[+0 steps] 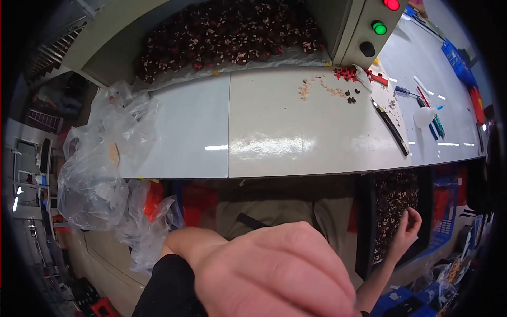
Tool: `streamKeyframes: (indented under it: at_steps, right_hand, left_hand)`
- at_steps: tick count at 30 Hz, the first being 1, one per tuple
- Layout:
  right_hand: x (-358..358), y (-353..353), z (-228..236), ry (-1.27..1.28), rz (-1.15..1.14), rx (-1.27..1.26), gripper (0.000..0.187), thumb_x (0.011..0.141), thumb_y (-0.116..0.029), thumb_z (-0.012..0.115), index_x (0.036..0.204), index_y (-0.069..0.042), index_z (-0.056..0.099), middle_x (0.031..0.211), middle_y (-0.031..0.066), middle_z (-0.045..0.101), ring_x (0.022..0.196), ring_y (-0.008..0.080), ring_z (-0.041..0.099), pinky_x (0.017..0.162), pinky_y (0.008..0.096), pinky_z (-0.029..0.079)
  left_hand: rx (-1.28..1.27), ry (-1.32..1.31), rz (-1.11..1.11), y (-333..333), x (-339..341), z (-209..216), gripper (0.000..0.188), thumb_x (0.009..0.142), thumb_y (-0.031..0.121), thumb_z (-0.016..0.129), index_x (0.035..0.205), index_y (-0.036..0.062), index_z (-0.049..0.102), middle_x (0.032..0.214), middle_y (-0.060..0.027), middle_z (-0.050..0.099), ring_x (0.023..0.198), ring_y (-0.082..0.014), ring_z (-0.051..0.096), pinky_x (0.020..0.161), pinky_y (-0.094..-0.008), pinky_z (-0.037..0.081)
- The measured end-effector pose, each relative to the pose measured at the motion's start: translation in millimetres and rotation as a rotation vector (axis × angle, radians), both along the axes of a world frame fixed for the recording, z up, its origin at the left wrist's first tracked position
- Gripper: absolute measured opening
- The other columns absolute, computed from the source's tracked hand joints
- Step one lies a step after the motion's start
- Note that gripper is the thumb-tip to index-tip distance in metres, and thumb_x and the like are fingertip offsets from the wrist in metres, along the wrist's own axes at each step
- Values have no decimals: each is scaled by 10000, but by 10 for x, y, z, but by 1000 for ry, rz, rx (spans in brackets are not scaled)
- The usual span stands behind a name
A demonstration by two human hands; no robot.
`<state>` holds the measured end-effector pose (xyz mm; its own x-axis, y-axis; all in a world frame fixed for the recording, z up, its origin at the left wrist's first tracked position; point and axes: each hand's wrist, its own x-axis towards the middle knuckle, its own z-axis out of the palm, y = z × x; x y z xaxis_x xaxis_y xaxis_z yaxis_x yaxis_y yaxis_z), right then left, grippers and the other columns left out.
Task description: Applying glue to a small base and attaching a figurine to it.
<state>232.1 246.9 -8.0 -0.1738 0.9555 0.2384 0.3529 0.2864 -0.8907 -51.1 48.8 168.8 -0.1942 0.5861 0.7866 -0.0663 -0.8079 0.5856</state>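
Note:
My left hand is very close to the view, its back and bent knuckles filling the lower middle. Its fingers are curled, and whatever they may hold is hidden. Lower right, my right hand reaches over a long black bin of small dark parts with pale bits among them. Thumb and fingers there bend toward each other at the tips; anything between them is too small to make out. On the worktable lie pale small pieces, several dark round parts and red small parts.
A grey machine opening holds a heap of dark parts; lit buttons sit on its right post. A black-handled knife, a screwdriver and a white bottle lie right. Crumpled clear plastic bags hang over the left edge.

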Motion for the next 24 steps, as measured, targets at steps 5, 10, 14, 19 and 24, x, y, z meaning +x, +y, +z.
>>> streamKeyframes:
  at_steps: [5,10,14,19,24]
  right_hand:
    - [-944,-322,292,222,385,9,146,884,11,500,1029,-8,497,1085,87,515,992,137,486,902,248,359]
    - [-1527,-480,549,230,730,83,216,778,106,547,948,-19,504,1041,130,505,953,179,496,851,272,386]
    - [-2021,-501,667,264,900,195,217,734,116,578,900,-12,519,906,116,560,835,205,542,768,280,430]
    - [-2237,-410,598,123,847,69,140,784,77,555,898,3,519,838,85,533,748,173,528,683,247,435]
    - [-2277,-514,584,21,912,62,59,847,2,541,897,7,511,818,46,515,747,111,497,702,216,416]
  left_hand:
    - [10,-56,210,62,109,15,277,916,294,449,946,104,647,928,-125,618,798,-209,561,675,-263,461]
    - [-51,-10,306,25,-6,-138,233,860,169,512,1039,52,605,971,-149,613,837,-251,579,729,-332,470]
    - [-88,73,435,-17,-167,-184,304,816,68,563,1114,9,571,1004,-168,609,868,-284,594,772,-388,477]
    - [-533,509,892,340,-1207,-577,289,843,131,536,1120,61,576,1059,-148,563,1023,-310,500,866,-356,410]
    - [-506,801,1526,817,-2469,-733,294,766,132,565,1058,105,598,1057,-108,534,1020,-309,470,894,-411,373]
